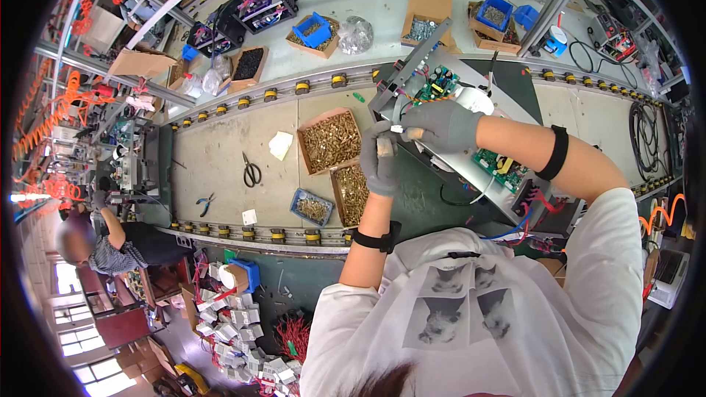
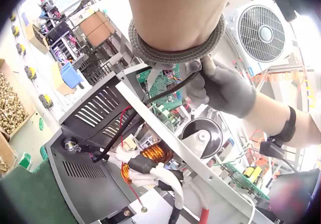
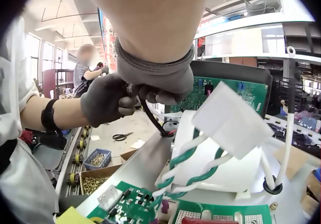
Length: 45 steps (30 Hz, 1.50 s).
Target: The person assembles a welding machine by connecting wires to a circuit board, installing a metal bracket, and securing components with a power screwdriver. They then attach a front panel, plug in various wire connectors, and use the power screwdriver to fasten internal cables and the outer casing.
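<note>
Both hands wear grey gloves and meet above the left end of an opened machine chassis (image 2: 90,113) with green circuit boards (image 1: 441,82). The left hand (image 1: 380,158) has curled fingers around the end of a black cable (image 2: 173,87), close against the right hand (image 1: 445,125). In the right wrist view the right hand (image 3: 158,86) pinches the same black cable (image 3: 149,114), which runs down into the chassis, and the left hand (image 3: 108,101) touches it at the fingertips. The cable's end is hidden between the fingers.
Boxes of brass parts (image 1: 329,141) and a blue tray (image 1: 312,207) stand left of the chassis, with scissors (image 1: 251,172) and pliers (image 1: 205,204) farther left. Roller rails (image 1: 302,88) line the bench. Another person (image 1: 110,242) is at the far left.
</note>
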Tool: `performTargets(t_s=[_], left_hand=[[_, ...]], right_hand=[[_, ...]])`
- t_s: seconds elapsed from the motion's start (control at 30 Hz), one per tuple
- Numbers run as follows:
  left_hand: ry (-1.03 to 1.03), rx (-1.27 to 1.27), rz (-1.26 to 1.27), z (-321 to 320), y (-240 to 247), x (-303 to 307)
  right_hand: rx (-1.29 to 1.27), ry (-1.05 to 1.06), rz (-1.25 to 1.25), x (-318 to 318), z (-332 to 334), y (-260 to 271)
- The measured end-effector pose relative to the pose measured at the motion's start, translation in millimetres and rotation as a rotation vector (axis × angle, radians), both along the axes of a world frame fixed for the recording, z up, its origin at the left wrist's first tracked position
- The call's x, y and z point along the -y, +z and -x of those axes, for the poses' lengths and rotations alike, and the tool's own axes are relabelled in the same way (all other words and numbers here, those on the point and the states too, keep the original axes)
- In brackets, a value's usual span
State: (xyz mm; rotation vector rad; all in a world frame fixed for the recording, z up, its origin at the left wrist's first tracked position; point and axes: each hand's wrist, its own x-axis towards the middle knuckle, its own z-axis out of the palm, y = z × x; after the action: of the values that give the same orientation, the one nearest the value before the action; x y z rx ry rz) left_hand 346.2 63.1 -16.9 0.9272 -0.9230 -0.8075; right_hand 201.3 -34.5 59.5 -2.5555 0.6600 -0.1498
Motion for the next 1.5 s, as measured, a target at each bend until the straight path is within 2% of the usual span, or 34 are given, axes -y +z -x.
performTargets(t_s=[0.03, 0.1, 0.13, 0.17, 0.2, 0.23, 0.3, 0.33, 0.4, 0.43, 0.5, 0.53, 0.6, 0.63, 0.7, 0.8, 0.83, 0.9, 0.93, 1.0, 1.03, 1.1, 1.17, 1.23, 1.27, 1.33, 1.37, 1.43, 1.47, 1.5], left_hand=[[0.001, 0.0, 0.0, 0, 1, 0], [0.013, 0.229, 0.026, 2, 6, 1], [0.056, 0.252, 0.066, 4, 6, 2], [0.054, 0.251, 0.066, 5, 8, 1], [0.086, 0.379, 0.048, 7, 17, 0], [0.118, 0.507, 0.031, 9, 23, 0], [0.168, 0.511, 0.016, 18, 24, 4], [0.187, 0.538, -0.01, 20, 22, 7], [0.201, 0.512, -0.045, 24, 16, 10], [0.206, 0.511, -0.046, 25, 9, 11], [0.293, 0.498, -0.069, 25, 1, 14], [0.292, 0.499, -0.066, 25, 3, 14], [0.192, 0.86, -0.34, 25, 7, 10], [0.187, 0.859, -0.343, 25, 1, 14], [0.389, 1.027, -0.178, 23, -14, 26], [0.392, 1.174, -0.202, 15, -19, 37], [0.393, 1.173, -0.204, 15, -18, 39], [0.321, 1.196, -0.478, 16, -11, 42], [0.32, 1.196, -0.479, 15, -8, 41], [0.207, 1.011, -0.506, 12, 2, 43], [0.209, 1.013, -0.498, 12, 8, 45], [0.137, 0.793, -0.314, 15, 14, 40], [0.174, 0.782, -0.238, 19, -11, 43], [0.214, 0.775, -0.152, 18, -12, 48], [0.201, 0.836, -0.187, 17, -13, 45], [0.186, 0.894, -0.229, 17, -8, 37], [0.197, 0.986, -0.27, 17, -5, 34], [0.204, 1.078, -0.312, 19, 4, 33], [0.151, 1.164, -0.42, 20, 10, 36], [0.096, 1.247, -0.532, 22, 16, 38]], right_hand=[[0.0, 0.001, 0.0, 5, 0, 2], [-0.138, 0.128, -0.014, 14, 2, 11], [-0.139, 0.128, -0.014, 13, 1, 19], [-0.304, 0.163, 0.002, 13, -2, 31], [-0.47, 0.197, 0.017, 12, -2, 37], [-0.471, 0.193, 0.017, 11, -1, 39], [-0.439, 0.003, 0.082, 4, 2, 40], [-0.441, 0.004, 0.081, 1, 5, 35], [-0.184, -0.146, 0.091, -1, 15, 19], [-0.185, -0.141, 0.091, 0, 19, 14], [-0.03, -0.441, -0.062, 6, 25, 5], [0.05, -0.476, -0.066, 10, 27, 0], [0.104, -0.45, -0.124, 6, 28, 1], [0.158, -0.421, -0.181, 3, 26, 5], [0.137, -0.383, -0.152, -3, 21, 5], [0.059, -0.305, -0.045, -3, 15, -7], [-0.001, -0.266, 0.028, -2, 13, -12], [0.006, -0.281, 0.101, -2, 10, -11], [0.011, -0.294, 0.173, -2, 8, -9], [0.037, -0.321, 0.145, 3, 4, -16], [0.066, -0.356, 0.119, 8, 2, -20], [0.124, -0.379, 0.09, 13, -1, -24], [0.174, -0.385, 0.058, 11, -2, -24], [0.002, -0.337, 0.187, 13, -3, -8], [0.002, -0.338, 0.189, 16, -1, -2], [-0.149, -0.143, 0.491, 23, 7, 3], [-0.151, -0.139, 0.491, 25, 9, 0], [-0.343, -0.258, 0.584, 24, 11, -6], [-0.345, -0.256, 0.583, 24, 11, -8], [-0.305, -0.373, 0.388, 22, 8, -7]])
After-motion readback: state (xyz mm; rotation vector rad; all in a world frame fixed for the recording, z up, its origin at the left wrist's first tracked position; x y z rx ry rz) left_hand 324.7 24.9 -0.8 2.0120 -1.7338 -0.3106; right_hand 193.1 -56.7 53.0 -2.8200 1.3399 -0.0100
